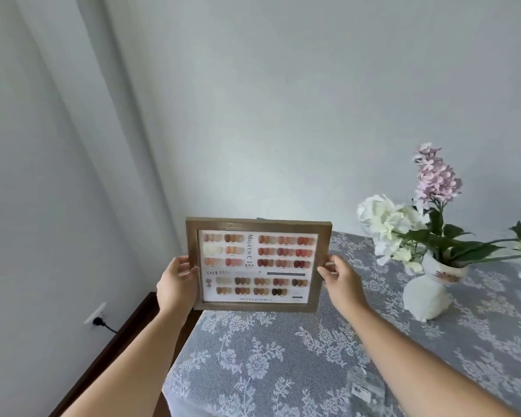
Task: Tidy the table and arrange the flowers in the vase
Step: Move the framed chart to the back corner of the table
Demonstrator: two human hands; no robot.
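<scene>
**A:** What's around me on the table point(283, 371)?

**B:** A lace cloth point(478, 341) covers it. The white vase point(426, 296) stands to the right, well apart from what I'm holding. In it are white flowers point(385, 224), a tall pink sprig point(435, 173) and green leaves point(463, 248) that reach toward the right edge of view. Something white sits at that far right edge, cut off; I cannot tell what it is. Near the front there's a small clear packet point(366, 386) on the cloth, blurred.

**A:** Room to move?

**B:** The table's left edge runs just under the picture frame point(257, 264), with a dark wooden strip point(112, 341) below along the wall, and a socket point(96, 313) with a black plug in it. The cloth between the frame and the vase is bare, and so is the stretch in front of me.

**A:** And my hands?

**B:** My left hand point(175, 284) is closed round the frame's left side, thumb on the front. My right hand point(342, 276) pinches the right side, fingers curled over the edge. The frame is upright, raised above the table's back left corner, showing a colour chart.
</scene>
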